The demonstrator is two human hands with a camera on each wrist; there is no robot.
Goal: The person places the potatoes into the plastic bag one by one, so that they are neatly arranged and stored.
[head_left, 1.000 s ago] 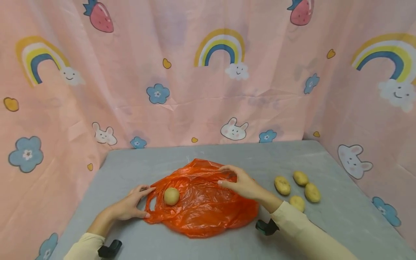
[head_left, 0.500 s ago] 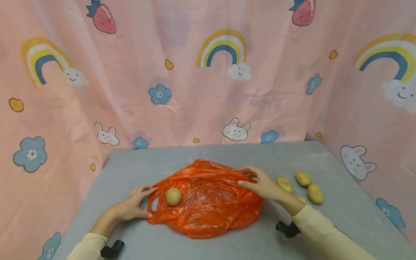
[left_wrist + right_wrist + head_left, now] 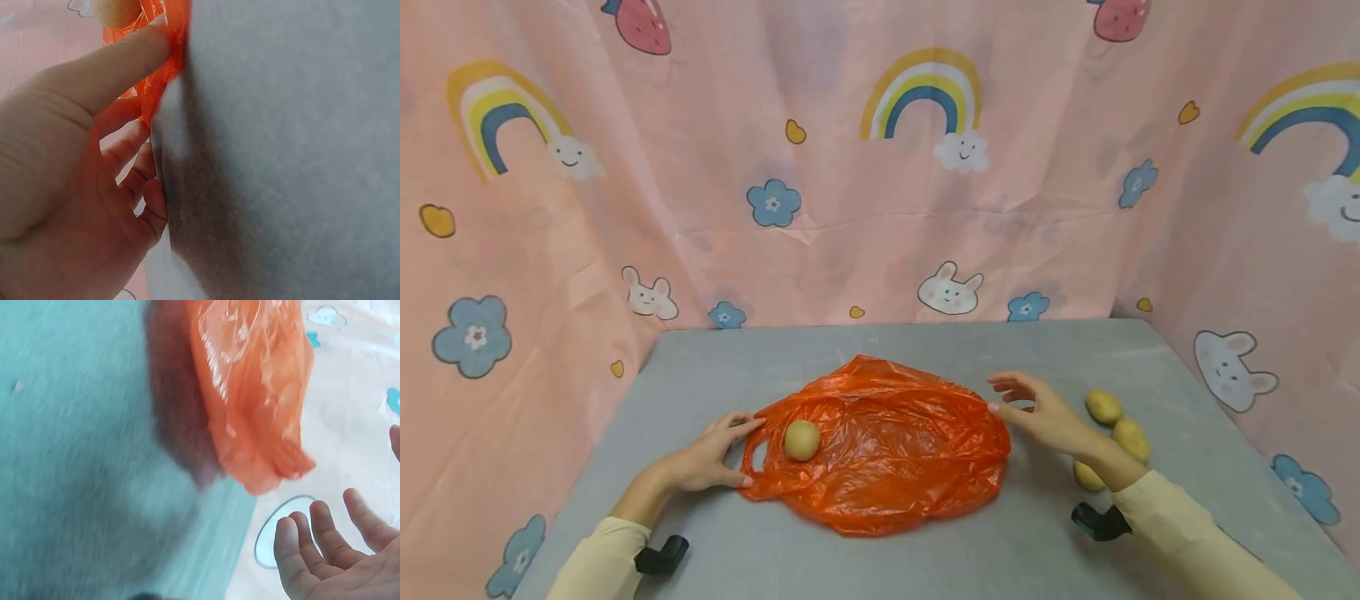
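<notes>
An orange plastic bag [image 3: 887, 467] lies spread and crumpled on the grey table. A round, pale yellow-brown potato [image 3: 802, 440] rests at its left end, beside the handle opening. My left hand [image 3: 711, 454] has thumb and fingers spread at that end; in the left wrist view the thumb [image 3: 134, 59] presses on the bag's edge. Right of the bag, my right hand [image 3: 1041, 412] hovers with loosely bent fingers and holds nothing; its thumb tip is close to the bag's edge. In the right wrist view those fingers [image 3: 325, 537] are apart from the bag [image 3: 259, 406].
Yellow potatoes [image 3: 1103, 407] lie right of the bag, partly hidden behind the right forearm. Black wrist mounts [image 3: 1101, 522] sit under both sleeves. A pink patterned curtain [image 3: 835, 167] hangs around the back and sides of the table [image 3: 820, 562].
My right hand has moved right, from over the bag to beyond its right edge, toward the potatoes. My left hand and the potato on the bag have stayed in place.
</notes>
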